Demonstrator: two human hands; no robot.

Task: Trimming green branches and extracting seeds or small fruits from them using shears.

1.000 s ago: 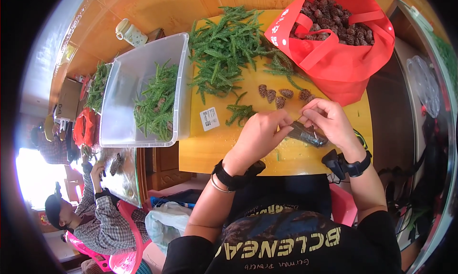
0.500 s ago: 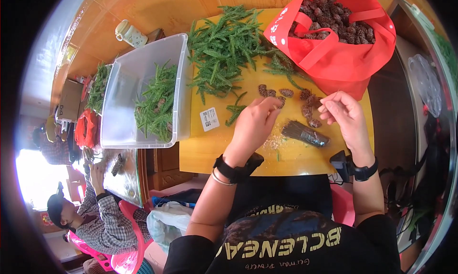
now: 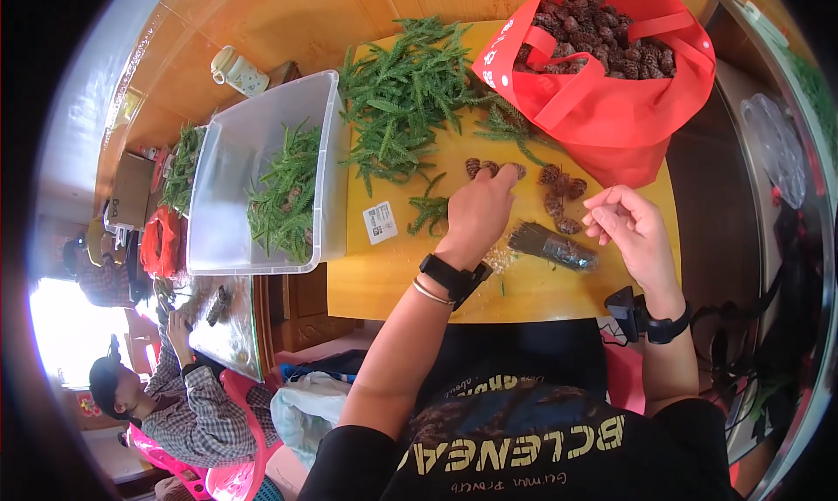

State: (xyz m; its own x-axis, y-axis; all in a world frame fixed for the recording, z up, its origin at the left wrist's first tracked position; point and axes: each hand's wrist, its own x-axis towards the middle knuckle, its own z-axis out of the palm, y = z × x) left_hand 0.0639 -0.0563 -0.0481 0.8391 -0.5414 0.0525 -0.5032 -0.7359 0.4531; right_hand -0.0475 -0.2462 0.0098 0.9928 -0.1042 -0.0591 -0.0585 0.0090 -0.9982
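My left hand (image 3: 476, 217) reaches over the table to a short row of brown pine cones (image 3: 472, 167). Its fingers curl down at the row, and whatever lies between the tips is hidden. To the right, my right hand (image 3: 630, 230) is raised with thumb and fingers pinched together; anything thin in them is too fine to make out. Between the hands lies a bundle of thin dark wires (image 3: 554, 245) in clear wrapping. Just beyond it several more pine cones (image 3: 554, 204) form a loose line. A small green sprig (image 3: 428, 211) lies beside my left hand.
Green artificial branches (image 3: 406, 99) are heaped at the back of the yellow table (image 3: 393, 283). A red bag (image 3: 602, 117) full of cones stands back right. At left is a clear plastic bin (image 3: 253, 261) with greenery; beyond it sits another person (image 3: 192, 405). A white label (image 3: 379, 223) lies near the bin.
My left hand has moved slightly away from me, from beside the wire bundle to the row of pine cones. My right hand stays pinched, and has lowered a little.
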